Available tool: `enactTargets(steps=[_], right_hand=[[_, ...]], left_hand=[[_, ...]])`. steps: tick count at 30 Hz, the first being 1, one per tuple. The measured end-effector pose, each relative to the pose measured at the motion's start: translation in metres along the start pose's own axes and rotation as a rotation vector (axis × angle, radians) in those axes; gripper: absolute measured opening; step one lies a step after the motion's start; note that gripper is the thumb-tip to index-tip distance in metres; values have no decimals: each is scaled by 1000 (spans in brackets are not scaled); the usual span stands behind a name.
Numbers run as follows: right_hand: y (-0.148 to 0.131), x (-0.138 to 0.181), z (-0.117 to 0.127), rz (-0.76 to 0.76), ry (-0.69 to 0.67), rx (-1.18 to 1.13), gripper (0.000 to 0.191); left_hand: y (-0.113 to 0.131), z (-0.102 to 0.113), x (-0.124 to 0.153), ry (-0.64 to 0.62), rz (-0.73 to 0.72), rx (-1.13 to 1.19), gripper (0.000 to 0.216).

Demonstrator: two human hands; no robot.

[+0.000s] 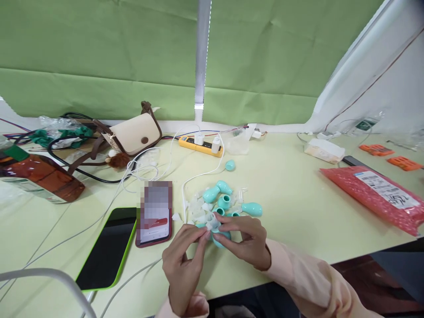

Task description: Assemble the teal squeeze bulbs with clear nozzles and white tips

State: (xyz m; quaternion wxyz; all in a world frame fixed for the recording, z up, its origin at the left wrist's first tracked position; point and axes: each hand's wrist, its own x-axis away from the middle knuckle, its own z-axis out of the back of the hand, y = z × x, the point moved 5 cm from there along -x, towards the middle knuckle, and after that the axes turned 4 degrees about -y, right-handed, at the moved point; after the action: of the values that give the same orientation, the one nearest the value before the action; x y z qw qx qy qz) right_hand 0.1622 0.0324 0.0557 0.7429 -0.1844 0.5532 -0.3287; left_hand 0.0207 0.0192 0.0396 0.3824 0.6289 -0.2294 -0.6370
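Note:
Near the front of the table, my left hand (185,260) pinches a small translucent plastic piece (212,221) between thumb and fingers. From the other side, the fingertips of my right hand (245,238) close on the same piece. Just beneath them shows a teal rounded part (220,240); whether it is joined to the plastic piece I cannot tell. Beyond my fingers lies a loose pile of glossy teal bulb-shaped parts, among them an open-mouthed one (224,202) and an elongated one (252,209). Clear and whitish plastic bits (196,206) are mixed in with them.
Left of my hands lie a phone with a lit screen (154,216) and a green-edged phone (107,247). Behind are a yellow power strip (200,146), white cables and a cream bag (135,132). A brown bottle (43,174) lies left, a red bubble-wrap parcel (371,194) right.

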Motion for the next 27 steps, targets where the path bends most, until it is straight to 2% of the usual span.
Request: enactTargets(steps=[4, 9, 12, 15, 20, 27], right_hand=[[1, 4, 1, -21, 37, 59, 26], [0, 3, 2, -10, 69, 116, 22], [4, 0, 12, -55, 175, 130, 22], [10, -2, 22, -106, 264, 64, 23], [8, -4, 16, -55, 116, -18, 27], [7, -6, 6, -81, -85, -83, 32]], left_hand=[[-3, -4, 2, 16, 65, 53, 23], [9, -7, 5, 50, -47, -163, 25], [12, -4, 5, 68, -91, -260, 27], [8, -4, 2, -14, -132, -362, 26], [-9, -10, -1, -142, -174, -561, 20], [-25, -12, 3, -231, -1, -535, 29]])
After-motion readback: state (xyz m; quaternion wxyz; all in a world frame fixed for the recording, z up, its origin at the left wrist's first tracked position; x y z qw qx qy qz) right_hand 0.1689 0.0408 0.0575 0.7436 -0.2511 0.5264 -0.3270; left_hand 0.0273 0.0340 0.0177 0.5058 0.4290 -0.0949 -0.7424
